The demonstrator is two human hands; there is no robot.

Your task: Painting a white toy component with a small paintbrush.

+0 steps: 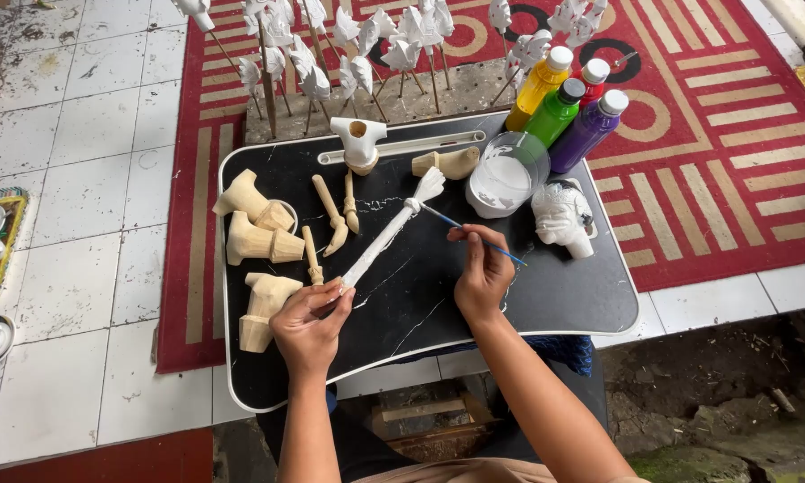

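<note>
The left hand pinches the near end of a white-painted wooden puppet arm, holding it slanted above the black lap tray. The right hand grips a thin blue-handled paintbrush between thumb and fingertips, its tip touching the arm near the carved hand at the far end.

The tray's near right part is bare black surface, streaked with white paint, and gives the right hand the most open room. The left edge is crowded: unpainted wooden torso pieces sit in a column there, with bare wooden arm parts just beside them. At the far edge stand a white-painted torso piece and a clear cup of white paint. A white-painted puppet head lies at the right edge, and four paint bottles, yellow, green, red and purple, lean against the far right corner.

The tray rests over a red patterned rug on white floor tiles. Beyond the tray, white-painted pieces on sticks stand in a row.
</note>
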